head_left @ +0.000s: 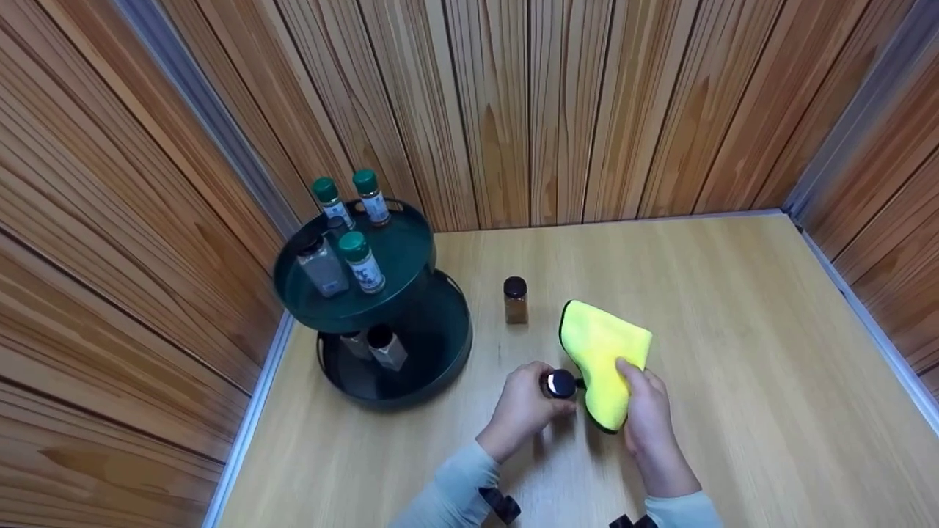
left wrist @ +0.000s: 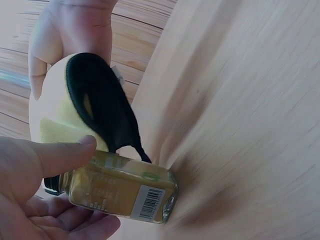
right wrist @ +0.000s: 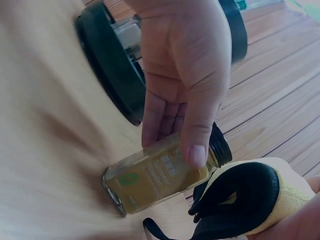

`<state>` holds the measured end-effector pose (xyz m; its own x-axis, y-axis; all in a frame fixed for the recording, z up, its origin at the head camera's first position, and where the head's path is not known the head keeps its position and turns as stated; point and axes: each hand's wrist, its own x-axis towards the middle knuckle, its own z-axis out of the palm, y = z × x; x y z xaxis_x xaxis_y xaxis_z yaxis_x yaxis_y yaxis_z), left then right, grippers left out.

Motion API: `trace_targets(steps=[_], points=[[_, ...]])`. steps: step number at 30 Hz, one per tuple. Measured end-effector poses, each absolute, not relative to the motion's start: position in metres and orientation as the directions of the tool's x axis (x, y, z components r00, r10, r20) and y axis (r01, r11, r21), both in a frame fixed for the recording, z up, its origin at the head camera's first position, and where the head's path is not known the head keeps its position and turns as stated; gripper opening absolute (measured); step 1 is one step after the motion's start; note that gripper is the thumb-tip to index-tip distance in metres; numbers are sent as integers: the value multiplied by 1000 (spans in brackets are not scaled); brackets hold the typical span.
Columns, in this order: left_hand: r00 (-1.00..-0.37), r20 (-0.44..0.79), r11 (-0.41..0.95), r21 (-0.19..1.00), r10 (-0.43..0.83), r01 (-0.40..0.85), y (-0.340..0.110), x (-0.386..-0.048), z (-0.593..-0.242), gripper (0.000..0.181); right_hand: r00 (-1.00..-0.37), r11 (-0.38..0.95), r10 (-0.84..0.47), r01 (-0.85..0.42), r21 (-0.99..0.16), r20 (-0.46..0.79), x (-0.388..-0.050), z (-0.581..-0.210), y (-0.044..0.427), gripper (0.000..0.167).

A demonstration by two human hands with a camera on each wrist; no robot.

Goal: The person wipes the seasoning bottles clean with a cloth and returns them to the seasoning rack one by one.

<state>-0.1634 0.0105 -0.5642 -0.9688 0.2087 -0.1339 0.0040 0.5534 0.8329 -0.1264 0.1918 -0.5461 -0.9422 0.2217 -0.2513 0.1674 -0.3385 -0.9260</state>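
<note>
My left hand grips a square glass spice jar with a black cap, thumb on one side and fingers on the other. Brownish-yellow powder fills the jar, and a barcode label shows in the left wrist view. To the right of it, my right hand holds a folded yellow cloth with black edging, thumb on top. The cloth's black loop hangs close beside the jar; whether they touch I cannot tell. Behind both hands, another dark-capped spice jar stands on the table.
A two-tier dark green round rack stands at the left. Its upper tier carries green-capped jars and a dark-capped jar; more jars sit below. Wood-panelled walls bound the table at the back and sides.
</note>
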Motion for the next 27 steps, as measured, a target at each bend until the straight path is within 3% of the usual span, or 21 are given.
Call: trace_targets(steps=[9, 22, 27], points=[[-949, -149, 468, 884, 277, -2, 7, -169, -566, 43, -947, -215, 212, 194, -957, -240, -125, -540, 184, 32], [-943, -159, 452, 892, 291, -11, 4, -167, -567, 49, -911, -161, 187, 340, -927, -367, -131, -575, 169, 32], [-942, -170, 462, 886, 289, -18, 4, -166, -566, 47, -903, -208, 193, 346, -915, -385, -131, -563, 171, 34]])
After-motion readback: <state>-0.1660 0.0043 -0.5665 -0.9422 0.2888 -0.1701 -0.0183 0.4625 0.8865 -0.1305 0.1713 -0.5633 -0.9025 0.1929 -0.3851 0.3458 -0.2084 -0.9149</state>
